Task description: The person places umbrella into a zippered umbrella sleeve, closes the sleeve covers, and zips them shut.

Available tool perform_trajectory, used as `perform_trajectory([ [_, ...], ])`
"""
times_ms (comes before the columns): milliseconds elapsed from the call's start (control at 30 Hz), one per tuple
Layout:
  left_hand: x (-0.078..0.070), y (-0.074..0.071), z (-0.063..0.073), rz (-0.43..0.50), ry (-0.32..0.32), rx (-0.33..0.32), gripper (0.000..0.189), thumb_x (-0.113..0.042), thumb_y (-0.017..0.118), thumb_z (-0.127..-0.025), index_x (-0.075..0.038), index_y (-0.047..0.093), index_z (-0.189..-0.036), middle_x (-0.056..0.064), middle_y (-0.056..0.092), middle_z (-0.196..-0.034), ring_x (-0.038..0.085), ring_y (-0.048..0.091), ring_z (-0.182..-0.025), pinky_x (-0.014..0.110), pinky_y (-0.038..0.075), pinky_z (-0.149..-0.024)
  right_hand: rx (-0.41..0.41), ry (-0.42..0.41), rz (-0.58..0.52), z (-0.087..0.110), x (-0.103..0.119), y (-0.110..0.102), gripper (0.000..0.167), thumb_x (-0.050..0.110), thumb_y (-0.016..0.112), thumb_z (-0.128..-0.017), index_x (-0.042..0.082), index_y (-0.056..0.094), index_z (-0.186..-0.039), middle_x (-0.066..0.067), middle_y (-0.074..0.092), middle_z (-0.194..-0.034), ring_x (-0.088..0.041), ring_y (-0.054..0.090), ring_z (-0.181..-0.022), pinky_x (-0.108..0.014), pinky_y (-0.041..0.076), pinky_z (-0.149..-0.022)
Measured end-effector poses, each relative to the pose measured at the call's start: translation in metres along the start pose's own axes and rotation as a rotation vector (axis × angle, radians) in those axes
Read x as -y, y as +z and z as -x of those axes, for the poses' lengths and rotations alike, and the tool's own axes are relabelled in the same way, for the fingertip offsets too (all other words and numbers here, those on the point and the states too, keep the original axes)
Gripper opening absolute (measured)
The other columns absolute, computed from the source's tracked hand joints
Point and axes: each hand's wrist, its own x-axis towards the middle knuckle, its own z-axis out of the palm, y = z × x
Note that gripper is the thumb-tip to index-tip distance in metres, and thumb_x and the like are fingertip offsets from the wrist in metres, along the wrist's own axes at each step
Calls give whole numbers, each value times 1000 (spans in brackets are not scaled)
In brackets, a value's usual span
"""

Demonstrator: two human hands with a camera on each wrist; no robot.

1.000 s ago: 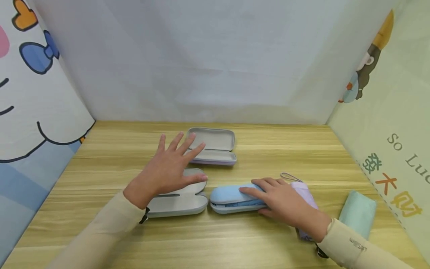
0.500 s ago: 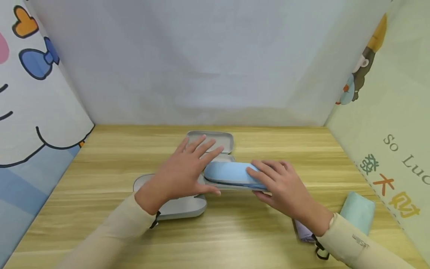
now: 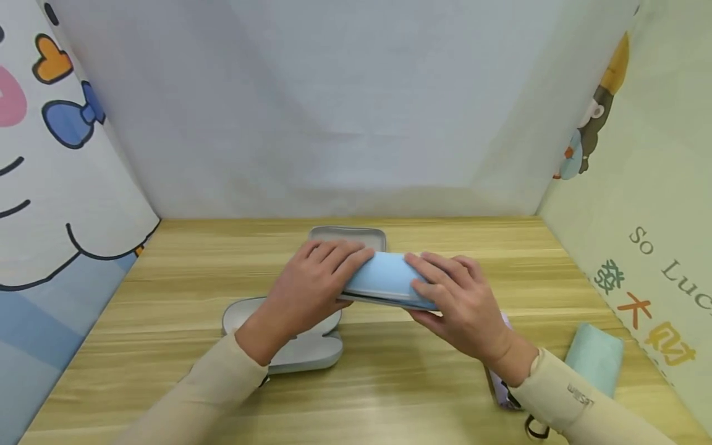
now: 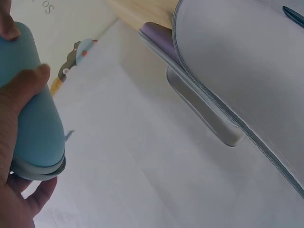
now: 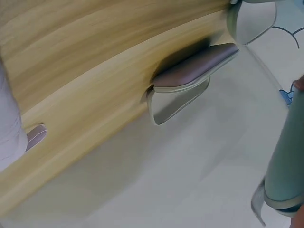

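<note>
A blue hard zip case point(image 3: 389, 278), lid nearly closed, is held raised over the table between both hands. My left hand point(image 3: 308, 287) grips its left end, fingers over the lid and thumb below the near side. On its right end, my right hand point(image 3: 464, 303) holds it the same way. The left wrist view shows the rounded end of the blue case point(image 4: 40, 128) with fingers and thumb around it. Under my left forearm lies an open case with a pale grey lining point(image 3: 311, 353). Behind the hands stands another open case point(image 3: 347, 235), partly hidden, its shell purple point(image 5: 194, 69).
At the right, partly behind my right wrist, lies a slim lilac fabric-covered thing point(image 3: 499, 390) with a strap. A mint-green rolled item point(image 3: 595, 355) rests farther right. A white cloth backdrop point(image 3: 334, 123) rises at the table's back edge.
The right hand has lifted the blue case from the table, up and leftward, and its lid gap has narrowed. The left hand went from spread in the air to gripping the case's left end.
</note>
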Motion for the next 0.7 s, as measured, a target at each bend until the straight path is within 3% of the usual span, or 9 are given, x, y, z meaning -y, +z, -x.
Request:
perform_trajectory([
  [167,-1,0,-2,-144,34,-96,96,-39,101,-63,-10,55,-142,9,61,-136,28,63,-117,45,50,-97,-42,40,-17,4,-4,3,35,34,68,-101,1,60,-110,-24,64,-130,-44,61,-114,-55,43,-92],
  [267,-2,0,-1,-203,34,-115,94,-40,100,-64,-10,56,-141,10,63,-134,29,64,-115,46,51,-94,-54,107,-30,3,-6,0,47,44,70,-97,3,56,-116,-25,59,-131,-46,56,-116,-57,40,-94],
  [467,1,2,0,-265,23,-158,83,-33,96,-69,-9,59,-139,13,64,-132,30,64,-113,47,51,-91,-168,170,-17,-9,-12,-7,60,56,70,-90,5,53,-117,-23,56,-127,-45,54,-114,-52,38,-96],
  [600,1,0,0,-289,19,-186,71,-25,89,-76,-9,60,-138,12,64,-131,30,64,-113,47,51,-91,-107,151,-19,-5,-9,-2,59,54,70,-91,5,54,-121,-23,55,-131,-46,51,-118,-58,37,-98],
  [700,-1,0,0,-301,15,-195,70,-27,89,-76,-10,61,-138,12,63,-130,30,63,-113,46,50,-91,-32,135,-8,0,-6,5,57,50,69,-94,5,56,-124,-24,55,-134,-47,49,-121,-61,37,-98],
])
